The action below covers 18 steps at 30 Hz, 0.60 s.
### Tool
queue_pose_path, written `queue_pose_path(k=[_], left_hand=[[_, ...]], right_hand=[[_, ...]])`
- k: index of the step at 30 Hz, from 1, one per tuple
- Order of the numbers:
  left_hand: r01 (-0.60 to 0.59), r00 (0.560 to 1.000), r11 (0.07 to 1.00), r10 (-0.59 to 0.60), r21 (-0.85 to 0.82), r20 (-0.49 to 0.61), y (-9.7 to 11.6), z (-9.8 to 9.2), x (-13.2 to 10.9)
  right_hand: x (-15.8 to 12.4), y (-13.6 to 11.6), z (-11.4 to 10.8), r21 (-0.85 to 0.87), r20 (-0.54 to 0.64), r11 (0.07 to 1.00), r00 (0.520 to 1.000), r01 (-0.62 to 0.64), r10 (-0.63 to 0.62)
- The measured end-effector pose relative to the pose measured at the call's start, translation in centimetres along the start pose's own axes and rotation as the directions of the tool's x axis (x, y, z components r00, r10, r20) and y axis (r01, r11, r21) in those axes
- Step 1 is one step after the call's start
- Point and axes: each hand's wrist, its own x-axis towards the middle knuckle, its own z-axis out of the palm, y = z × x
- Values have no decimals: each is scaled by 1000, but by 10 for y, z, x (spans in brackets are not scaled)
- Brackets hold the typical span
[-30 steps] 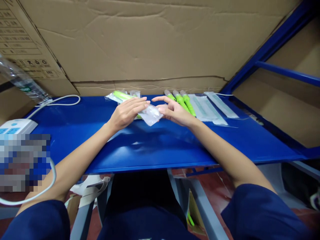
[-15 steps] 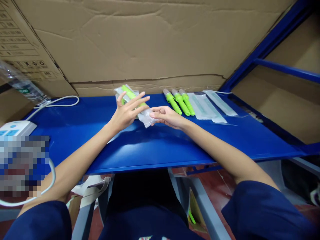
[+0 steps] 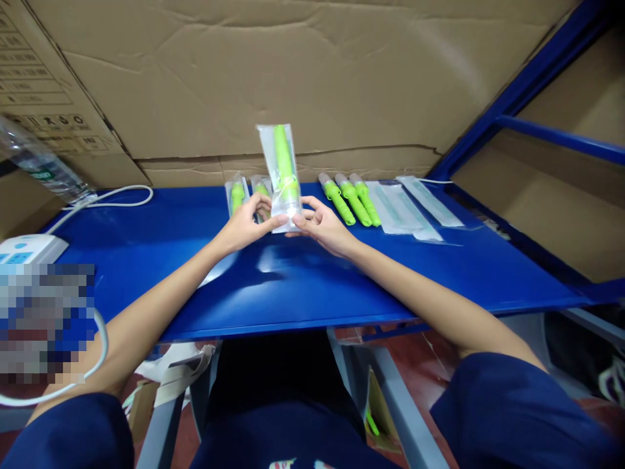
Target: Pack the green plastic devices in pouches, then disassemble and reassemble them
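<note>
A bright green stick-shaped item sealed in a clear plastic bag point(image 3: 283, 163) stands nearly upright above the table. My left hand point(image 3: 247, 225) pinches the bag's lower left edge, its thumb across the front. At the lower right, my right hand point(image 3: 325, 225) has its thumb on the front and its fingers partly hidden behind. Just beyond my left hand lie two more bagged green sticks point(image 3: 237, 192), one partly covered by the fingers. To the right are three unbagged green sticks point(image 3: 347, 198) with brownish-grey tips.
Flat plastic bags point(image 3: 403, 208) lie right of the loose sticks on the blue table point(image 3: 312, 293). At left are a white power strip point(image 3: 34, 251), its cable and a plastic bottle point(image 3: 46, 166). A cardboard wall point(image 3: 293, 78) backs the table, with a blue frame at right.
The bagged stick has swung from tilted left to nearly upright. My left hand has gone from spread fingers over the bag to gripping its lower edge.
</note>
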Motion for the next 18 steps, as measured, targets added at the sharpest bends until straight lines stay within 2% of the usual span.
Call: queue_pose_path(k=[3, 6, 9, 13, 18], left_hand=[[11, 1000, 995, -11, 101, -5, 6, -3, -2], [-42, 997, 997, 37, 71, 67, 4, -5, -2], [-93, 989, 991, 80, 99, 126, -2, -7, -1], [-114, 988, 988, 102, 100, 118, -5, -9, 0], [-82, 985, 988, 60, 130, 163, 2, -7, -3]], right_hand=[[-2, 0, 3, -63, 19, 998, 1000, -2, 3], [-4, 0, 5, -111, 70, 993, 997, -27, 35], [-5, 1, 7, -83, 98, 996, 994, -44, 52], [-4, 3, 9, -20, 90, 999, 995, -38, 40], [-3, 4, 7, 23, 79, 999, 996, -44, 42]])
